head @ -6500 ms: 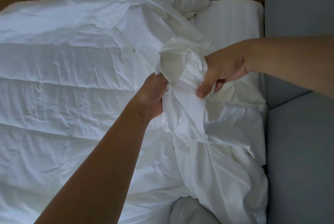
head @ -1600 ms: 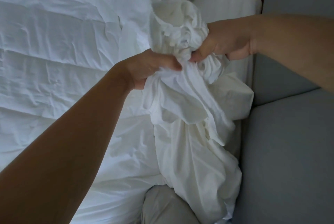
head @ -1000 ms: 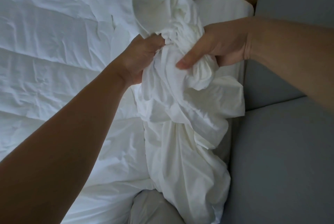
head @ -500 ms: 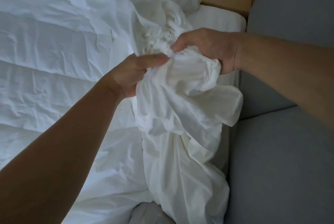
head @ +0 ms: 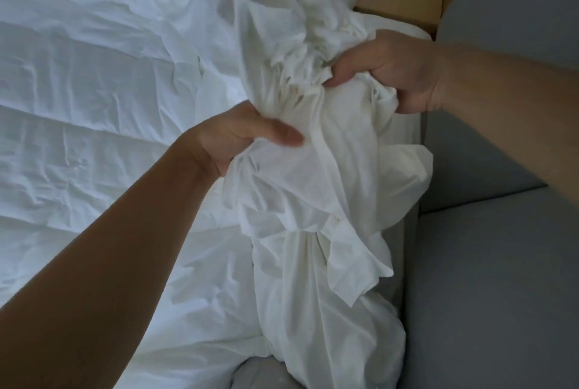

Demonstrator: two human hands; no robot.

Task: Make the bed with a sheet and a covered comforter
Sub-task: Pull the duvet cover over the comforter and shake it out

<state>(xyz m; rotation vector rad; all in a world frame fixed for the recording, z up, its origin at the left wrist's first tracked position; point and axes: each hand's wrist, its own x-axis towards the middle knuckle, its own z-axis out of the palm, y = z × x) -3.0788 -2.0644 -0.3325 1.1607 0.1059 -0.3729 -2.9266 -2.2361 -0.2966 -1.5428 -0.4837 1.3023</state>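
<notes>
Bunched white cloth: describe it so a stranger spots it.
Start at the wide white quilted comforter lying flat. At its right edge, beside the grey padded panel, a crumpled white cloth bundle rises. Only it is gathered and gripped by the left hand and right hand.

Duvet cover gathered further thru hands

L hand (head: 241,134) now sits below and apart from R hand (head: 388,72); 0.5 s ago they nearly touched. R thumb, out 1 s ago, now closed on duvet cover (head: 313,188). More cloth bunched above than 6.5 s ago.

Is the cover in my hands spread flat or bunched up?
Bunched: left hand and right hand grip the cover in gathered folds.
</notes>
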